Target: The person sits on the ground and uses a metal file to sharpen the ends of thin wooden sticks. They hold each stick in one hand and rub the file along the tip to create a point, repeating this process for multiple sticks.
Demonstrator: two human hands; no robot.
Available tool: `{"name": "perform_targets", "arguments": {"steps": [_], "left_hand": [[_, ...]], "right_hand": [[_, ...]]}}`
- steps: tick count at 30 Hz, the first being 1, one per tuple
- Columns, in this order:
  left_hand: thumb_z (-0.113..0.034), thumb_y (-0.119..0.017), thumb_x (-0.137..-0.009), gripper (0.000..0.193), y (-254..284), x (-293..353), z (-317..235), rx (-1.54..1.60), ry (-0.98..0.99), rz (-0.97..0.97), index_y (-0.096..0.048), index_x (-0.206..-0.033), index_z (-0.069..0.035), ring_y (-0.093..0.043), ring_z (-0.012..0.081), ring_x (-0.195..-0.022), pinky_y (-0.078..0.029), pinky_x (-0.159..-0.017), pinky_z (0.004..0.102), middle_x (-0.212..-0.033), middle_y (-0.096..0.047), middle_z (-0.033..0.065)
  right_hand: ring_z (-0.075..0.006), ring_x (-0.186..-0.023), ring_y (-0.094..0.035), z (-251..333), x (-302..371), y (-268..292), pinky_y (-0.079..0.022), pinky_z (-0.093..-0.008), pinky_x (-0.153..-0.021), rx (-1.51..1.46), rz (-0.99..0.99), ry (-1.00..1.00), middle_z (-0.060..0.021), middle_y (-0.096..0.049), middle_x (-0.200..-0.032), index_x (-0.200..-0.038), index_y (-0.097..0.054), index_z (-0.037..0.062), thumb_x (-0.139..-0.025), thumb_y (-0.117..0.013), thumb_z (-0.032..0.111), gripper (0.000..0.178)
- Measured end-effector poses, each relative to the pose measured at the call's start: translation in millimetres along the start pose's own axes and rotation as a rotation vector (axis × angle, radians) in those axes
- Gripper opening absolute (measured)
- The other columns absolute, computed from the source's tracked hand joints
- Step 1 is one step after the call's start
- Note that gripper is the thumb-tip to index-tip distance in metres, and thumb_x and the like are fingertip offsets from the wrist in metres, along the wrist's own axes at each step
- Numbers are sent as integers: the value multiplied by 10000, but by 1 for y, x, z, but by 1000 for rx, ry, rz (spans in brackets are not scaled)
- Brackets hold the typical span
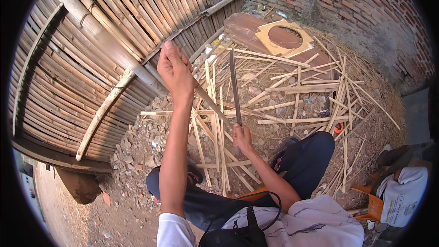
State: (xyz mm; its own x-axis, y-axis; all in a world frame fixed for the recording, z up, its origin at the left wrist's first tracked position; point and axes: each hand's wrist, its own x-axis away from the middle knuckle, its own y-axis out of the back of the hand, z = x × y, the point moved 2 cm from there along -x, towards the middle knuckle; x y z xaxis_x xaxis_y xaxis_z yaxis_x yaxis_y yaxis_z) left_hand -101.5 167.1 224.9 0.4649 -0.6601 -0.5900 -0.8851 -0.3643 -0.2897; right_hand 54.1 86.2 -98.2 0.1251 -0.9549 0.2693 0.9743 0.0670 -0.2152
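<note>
My left hand (176, 71) is raised at the left, in front of the bamboo wall. Its fingers are closed round a bamboo strip (211, 104), which slants down toward my right hand. Lower and nearer the middle, my right hand (243, 138) is closed on a long, dark-bladed knife (234, 84). The blade points away from me, and its handle is mostly hidden in my fist. The strip's lower end meets the knife close to that fist; whether the edge touches it, I cannot tell.
Many split bamboo strips (297, 120) lie criss-crossed over stony ground ahead. Beyond them is a brown board (242, 26) with a yellowish cut-out panel (303, 41). A bamboo wall (123, 13) stands left, a brick wall (361, 13) at the back right. Another person (402, 192) sits at the right.
</note>
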Motion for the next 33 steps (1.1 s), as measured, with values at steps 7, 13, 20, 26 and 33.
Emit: {"name": "perform_targets", "arguments": {"steps": [7, 13, 20, 26, 33], "left_hand": [[-370, -435, -1123, 449, -1, 4, -5, 42, 53, 18, -413, -751, -120, -298, 37, -484, -226, -408, 241, -582, -351, -51], [-362, -433, -1125, 441, -10, 2, -4, 26, 16, 32, -409, -756, -120, -301, 42, -487, -249, -424, 236, -587, -355, -45], [-360, -437, -1124, 437, 0, 4, -3, 16, -3, 26, -406, -759, -120, -298, 37, -499, -242, -433, 234, -594, -349, -46], [-348, -434, -1126, 432, -20, 12, -9, 63, 20, 53, -401, -763, -117, -288, 39, -508, -237, -432, 232, -606, -336, -46], [-363, -436, -1124, 417, 11, 6, -10, 31, 26, 11, -396, -790, -118, -295, 40, -508, -254, -435, 229, -615, -346, -41]], "right_hand": [[-108, -403, -363, -117, -6, 55, -364, -305, -404, 86, 71, -588, 26, -389, -542, -800, -483, 117, -988, -546, 454, 391], [-128, -419, -418, -122, -27, 72, -391, -315, -400, -482, 256, -784, 10, -451, -588, -797, -515, 84, -987, -580, 467, 432], [-130, -403, -440, -52, -8, 7, -363, -338, -385, 277, 108, -263, 12, -480, -583, -831, -542, 75, -948, -653, 317, 291], [-183, -419, -482, -99, -21, 10, -390, -372, -404, 427, -176, 342, -29, -532, -595, -830, -609, 28, -912, -681, 216, 217], [-169, -484, -508, -159, 21, 74, -417, -355, -453, 380, 53, -593, -57, -516, -601, -784, -573, 41, -904, -655, 157, 186]]}}
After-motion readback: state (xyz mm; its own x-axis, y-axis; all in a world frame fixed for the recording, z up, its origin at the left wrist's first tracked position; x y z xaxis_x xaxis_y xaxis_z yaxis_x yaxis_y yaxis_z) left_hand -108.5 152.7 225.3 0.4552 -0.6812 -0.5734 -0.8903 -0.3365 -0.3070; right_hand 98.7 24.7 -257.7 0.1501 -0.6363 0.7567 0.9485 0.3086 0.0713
